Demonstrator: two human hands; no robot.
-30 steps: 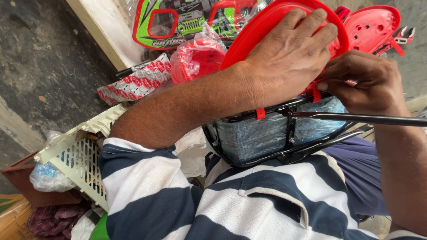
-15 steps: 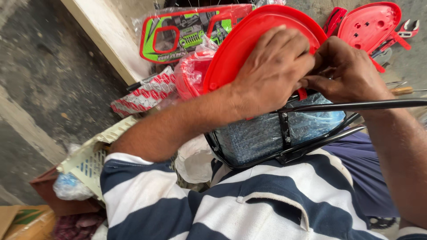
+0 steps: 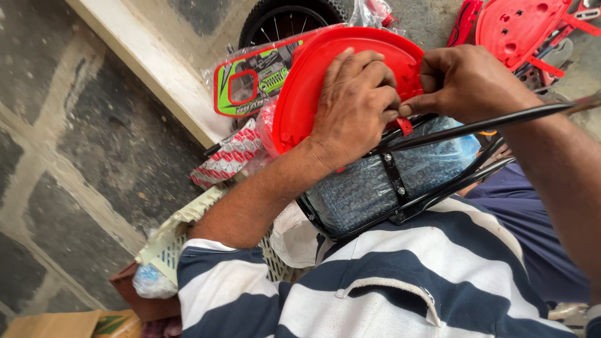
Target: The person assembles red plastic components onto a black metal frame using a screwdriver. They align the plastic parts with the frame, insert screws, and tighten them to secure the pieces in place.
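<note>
Item: red plastic seat panel (image 3: 307, 94), rounded, lying tilted against the top of a black metal frame (image 3: 400, 188) that is resting in the person's lap. Beneath the frame's bars, a blue bubble-wrapped part (image 3: 357, 194) is showing through.

Left hand (image 3: 357, 106): lying flat across the panel, fingers curled narrowly over its lower edge, apparently pressing it down so that it is staying seated on the frame.

Right hand (image 3: 466, 84): meeting the left at the panel's rim, thumb and forefinger pinched close on a small red tab (image 3: 405, 126) hanging just where panel and frame are touching. Whether the tab is being gripped or only pushed cannot be told.

Surroundings: a wrapped green and red printed board (image 3: 250, 78) lying just beyond the panel; a spoked black wheel (image 3: 282, 19) behind it, cut off at the top; a second red panel (image 3: 519, 28) with holes, well apart at upper right; a cream plastic basket (image 3: 169, 244) near the left elbow, partly hidden by the striped sleeve (image 3: 231, 275).

Hidden: the panel's underside and its fastening points.
</note>
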